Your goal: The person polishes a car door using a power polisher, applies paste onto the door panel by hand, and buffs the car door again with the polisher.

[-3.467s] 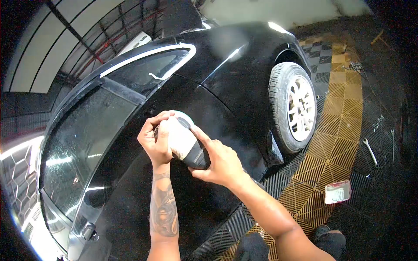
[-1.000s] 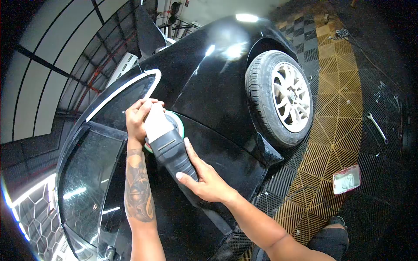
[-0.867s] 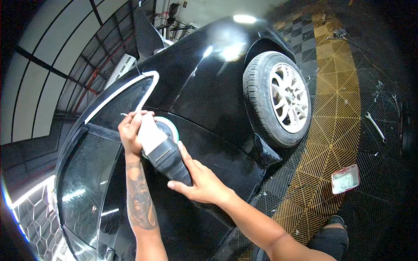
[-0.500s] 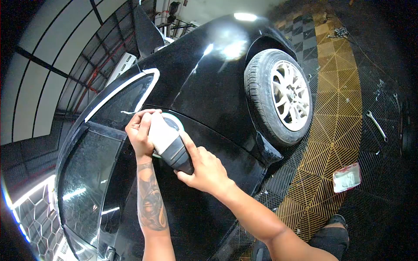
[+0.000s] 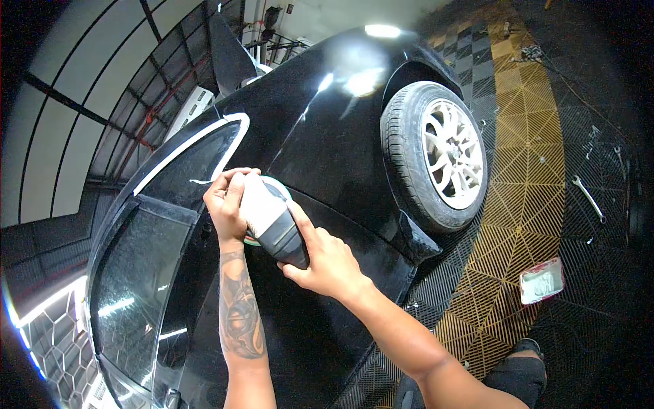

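A white and black power polisher with a round pad lies against the black car's side panel, just below the corner of the taped window. My left hand is wrapped round the white head of the tool. Lower down, my right hand grips its black body, thumb below and index finger along the upper side. Much of the pad is hidden behind the tool; a pale rim shows at its upper right. White tape edges the small window, with a loose end near my left hand.
The car's wheel stands at the right on a black and yellow tiled floor. A wrench, a pinkish-rimmed tray and a crumpled item lie on the floor. My knee and shoe show at the lower right.
Since the oldest frame the view has shifted, and the wheel appears further left. Over the last second the polisher and both hands moved slightly back and forth along the panel, now a little further right.
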A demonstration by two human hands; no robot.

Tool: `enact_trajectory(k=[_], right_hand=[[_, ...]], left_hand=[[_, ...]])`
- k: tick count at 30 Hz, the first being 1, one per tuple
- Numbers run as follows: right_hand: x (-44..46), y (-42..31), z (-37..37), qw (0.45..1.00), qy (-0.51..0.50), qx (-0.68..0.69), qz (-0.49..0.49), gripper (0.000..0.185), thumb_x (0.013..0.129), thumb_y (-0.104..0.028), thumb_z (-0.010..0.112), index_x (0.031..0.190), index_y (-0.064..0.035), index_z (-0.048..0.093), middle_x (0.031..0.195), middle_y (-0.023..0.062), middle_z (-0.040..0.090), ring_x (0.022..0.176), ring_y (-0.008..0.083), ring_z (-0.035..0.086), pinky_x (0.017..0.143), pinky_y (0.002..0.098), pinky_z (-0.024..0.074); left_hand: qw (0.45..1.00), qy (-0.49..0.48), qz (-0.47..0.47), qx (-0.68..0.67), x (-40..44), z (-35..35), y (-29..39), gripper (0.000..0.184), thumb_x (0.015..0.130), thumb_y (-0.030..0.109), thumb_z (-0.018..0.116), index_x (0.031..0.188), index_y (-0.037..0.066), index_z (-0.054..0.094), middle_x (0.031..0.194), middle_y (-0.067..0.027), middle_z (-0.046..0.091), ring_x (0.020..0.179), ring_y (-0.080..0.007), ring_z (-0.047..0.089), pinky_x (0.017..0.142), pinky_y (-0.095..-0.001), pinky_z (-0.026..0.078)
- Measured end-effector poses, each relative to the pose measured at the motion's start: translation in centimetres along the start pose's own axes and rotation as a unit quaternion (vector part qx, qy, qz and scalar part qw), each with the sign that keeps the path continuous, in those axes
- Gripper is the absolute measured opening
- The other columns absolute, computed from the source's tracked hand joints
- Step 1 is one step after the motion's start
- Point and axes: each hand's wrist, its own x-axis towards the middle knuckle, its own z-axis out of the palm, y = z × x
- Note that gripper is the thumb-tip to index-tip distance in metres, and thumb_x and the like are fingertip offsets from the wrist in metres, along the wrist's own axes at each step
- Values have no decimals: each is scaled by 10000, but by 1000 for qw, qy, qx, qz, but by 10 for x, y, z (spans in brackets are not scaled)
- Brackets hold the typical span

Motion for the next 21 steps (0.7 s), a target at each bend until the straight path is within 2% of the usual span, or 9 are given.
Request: enact_trajectory(k=[6, 12, 15, 18, 19, 21], right_hand=[[1, 3, -1, 1000, 4, 8, -5, 1077, 763, -344, 764, 1611, -217, 114, 957, 289, 653, 865, 479, 674, 812, 556, 558], [0, 4, -5, 1000, -10, 20, -9, 1079, 764, -354, 764, 1611, -217, 111, 961, 293, 660, 868, 479, 676, 817, 554, 558], [-3, 1, -7, 1000, -19, 11, -10, 1082, 763, -360, 768, 1611, -220, 111, 957, 293, 659, 872, 479, 678, 817, 554, 557], [-2, 2, -6, 1000, -13, 3, 3, 1078, 762, -365, 771, 1610, -226, 120, 952, 290, 657, 870, 481, 678, 812, 556, 557], [-2, 5, -4, 1000, -15, 3, 3, 1078, 762, -365, 771, 1610, -226, 120, 952, 290, 657, 870, 481, 678, 812, 556, 557], [-1, 10, 0, 999, 27, 20, -22, 1075, 762, -364, 771, 1610, -233, 124, 949, 288, 654, 859, 483, 676, 807, 560, 555]], left_hand=[[1000, -3, 4, -2, 1, 3, 0, 227, 985, 133, 583, 1021, -56, 703, 980, -174, 756, 856, -186, 717, 800, -297, 563], [999, 12, -30, 8, 0, 1, 0, 225, 981, 123, 583, 1016, -64, 703, 976, -172, 756, 854, -183, 713, 800, -297, 562], [1000, 3, -7, 26, -3, -7, -9, 250, 1000, 144, 555, 1080, -53, 685, 1016, -197, 740, 863, -233, 731, 783, -329, 588], [1000, -5, -1, 12, -1, -1, -8, 253, 1001, 146, 555, 1079, -56, 685, 1017, -194, 741, 862, -227, 730, 786, -326, 586], [1000, 4, -8, 6, -1, 6, 1, 228, 982, 134, 586, 1016, -59, 701, 984, -167, 755, 867, -180, 710, 810, -295, 555], [1000, 4, -9, 11, -1, 6, 0, 226, 982, 134, 586, 1019, -57, 702, 987, -166, 755, 871, -180, 709, 813, -297, 554]])
